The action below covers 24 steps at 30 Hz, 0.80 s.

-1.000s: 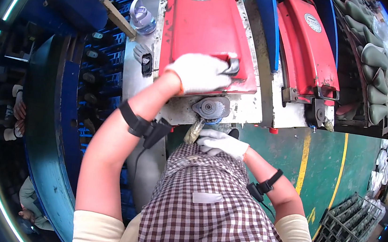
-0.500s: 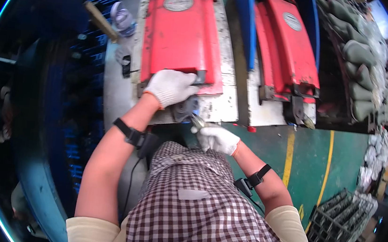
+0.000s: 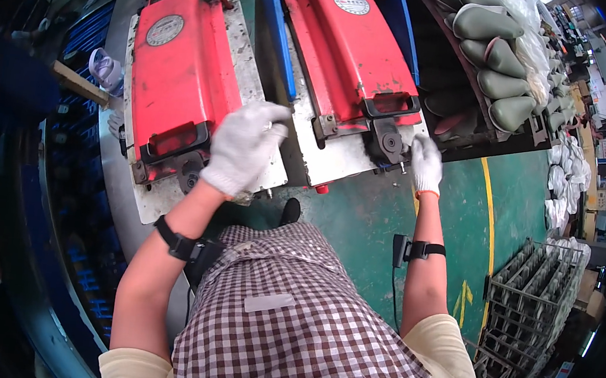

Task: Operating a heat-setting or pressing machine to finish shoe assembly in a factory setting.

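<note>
My left hand [image 3: 243, 147], in a white knitted glove, is blurred over the right edge of the left red machine cover [image 3: 183, 66]. Its fingers stretch rightward, apart, with nothing seen in them. My right hand [image 3: 426, 166], gloved too, is at the front corner of the right red machine cover [image 3: 351, 43], beside a dark metal latch plate [image 3: 389, 140]. Its fingers point away from me and are partly smeared; whether they grip anything cannot be told. Each cover has a black front handle, the right one's handle [image 3: 393, 107] showing fully.
Blue panels [image 3: 278, 35] flank the right machine. Grey-green shoe-shaped pieces [image 3: 507, 111] line a rack at far right. A wire rack [image 3: 531, 298] stands on the green floor [image 3: 356, 246] with yellow lines. A pale purple object [image 3: 105, 71] sits left of the left machine.
My left hand has come off the left machine's front handle and moved right. My right hand has gone from that machine's front to the right machine's front corner. The view has shifted right.
</note>
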Each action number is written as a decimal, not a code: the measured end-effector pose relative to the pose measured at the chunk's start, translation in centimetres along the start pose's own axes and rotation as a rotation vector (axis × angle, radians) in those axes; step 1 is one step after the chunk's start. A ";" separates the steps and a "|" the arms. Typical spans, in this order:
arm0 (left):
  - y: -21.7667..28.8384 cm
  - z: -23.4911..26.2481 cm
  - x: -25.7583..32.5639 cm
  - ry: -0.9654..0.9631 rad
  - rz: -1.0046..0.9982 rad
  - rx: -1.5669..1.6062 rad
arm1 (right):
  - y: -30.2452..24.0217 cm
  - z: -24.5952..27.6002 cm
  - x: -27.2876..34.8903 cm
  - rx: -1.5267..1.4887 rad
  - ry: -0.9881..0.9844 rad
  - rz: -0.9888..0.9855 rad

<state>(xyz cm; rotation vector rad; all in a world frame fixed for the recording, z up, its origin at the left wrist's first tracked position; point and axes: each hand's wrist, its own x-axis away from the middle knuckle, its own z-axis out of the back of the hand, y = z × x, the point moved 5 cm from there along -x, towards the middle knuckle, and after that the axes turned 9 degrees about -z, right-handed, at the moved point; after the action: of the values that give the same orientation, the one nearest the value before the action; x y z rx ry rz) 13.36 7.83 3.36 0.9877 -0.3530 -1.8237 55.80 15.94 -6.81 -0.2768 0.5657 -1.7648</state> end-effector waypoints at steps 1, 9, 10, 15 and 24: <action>0.2 -2.2 -0.8 -0.053 -0.053 -0.018 | 1.6 -0.9 0.2 0.062 0.002 0.008; 2.1 -11.1 -3.2 -0.229 -0.343 -0.095 | -2.3 -1.6 11.8 0.030 -0.439 -0.334; 2.6 -11.5 -3.3 -0.293 -0.353 -0.109 | -3.2 -0.9 12.6 0.051 -0.458 -0.287; 3.5 -11.7 -4.9 -0.248 -0.498 -0.207 | -9.1 2.5 10.2 -0.031 -0.126 0.348; 9.8 -3.7 -15.3 0.159 -0.638 -0.147 | -15.7 -10.3 -4.7 0.110 -0.115 0.321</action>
<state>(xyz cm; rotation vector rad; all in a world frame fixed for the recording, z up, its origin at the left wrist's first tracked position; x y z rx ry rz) 24.97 17.19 14.35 1.2198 0.2238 -2.2722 39.05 25.57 -7.08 -0.1974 0.4041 -1.4537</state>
